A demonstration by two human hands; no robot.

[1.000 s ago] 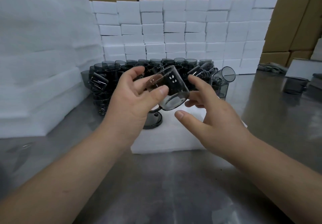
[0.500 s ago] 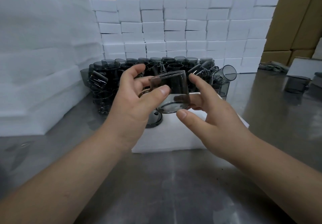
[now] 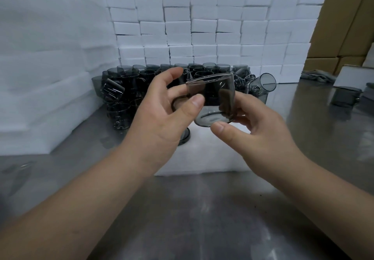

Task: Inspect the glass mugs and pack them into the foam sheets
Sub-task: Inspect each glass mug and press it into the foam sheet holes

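Head view: left hand (image 3: 162,114) and right hand (image 3: 257,132) both grip mug (image 3: 214,100); rotate slowly, checking rim and wall for chips.

The desk (image 3: 192,219) has a grey, reflective metal top. A flat white foam sheet (image 3: 202,158) lies at its centre. Behind it stands a dense pile of smoked glass mugs (image 3: 125,90), some upright, some tipped. A stack of large foam sheets (image 3: 40,102) occupies the left side, and a wall of foam blocks (image 3: 202,37) lines the rear. A dark round item (image 3: 185,138), possibly a mug base, sits at the centre sheet's left edge. A single mug (image 3: 344,96) stands well apart at the right.
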